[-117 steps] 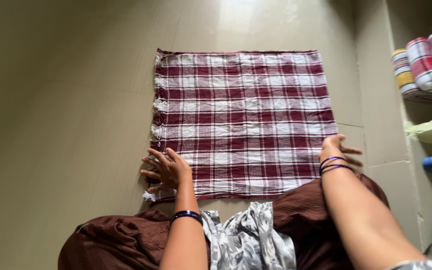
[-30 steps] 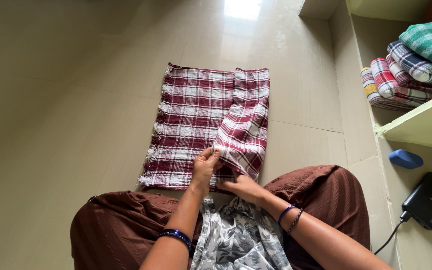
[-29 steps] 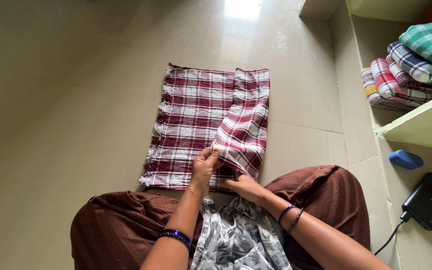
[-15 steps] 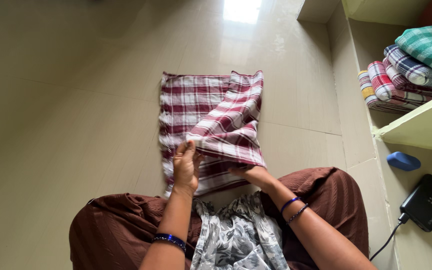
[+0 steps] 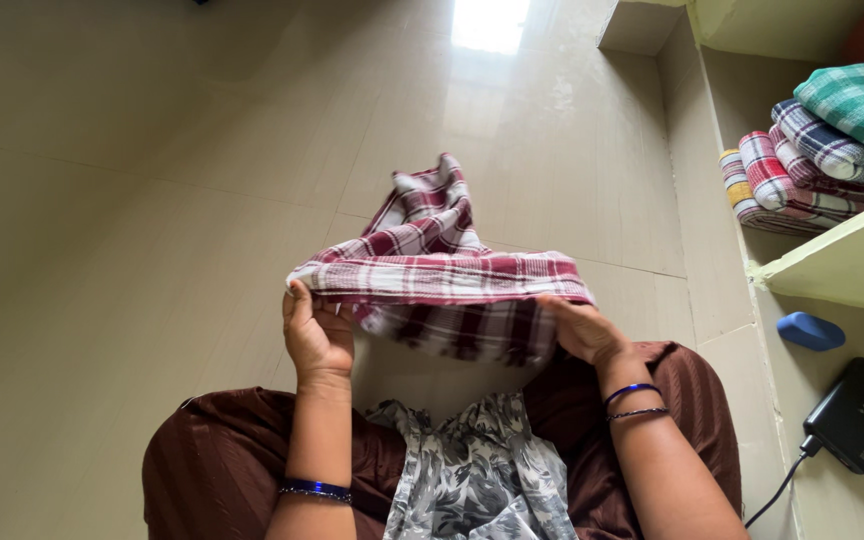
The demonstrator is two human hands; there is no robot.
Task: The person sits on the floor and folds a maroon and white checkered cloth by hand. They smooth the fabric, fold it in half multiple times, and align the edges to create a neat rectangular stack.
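Nearest the camera: brown ribbed-fabric lap w/ a grey-and-white floral cloth (image 5: 482, 470) draped over it, person sitting on the floor. Left hand (image 5: 317, 335) is gripping the left end of the maroon-and-white checked woven cotton towel (image 5: 442, 275), fingers curled and pinching the folded edge, thumb up along it. Right hand (image 5: 582, 330) is holding the right end, fingers tucked under the cloth, so exact pinch can't be told. The towel is hanging lifted above the lap, stretched between both hands to keep the fold straight; far corner is trailing up behind, soft and limp. Beyond: glossy beige tiled floor (image 5: 152, 200). Far right: pale green shelf (image 5: 852, 265) bearing a stack of folded checked towels (image 5: 822, 150).
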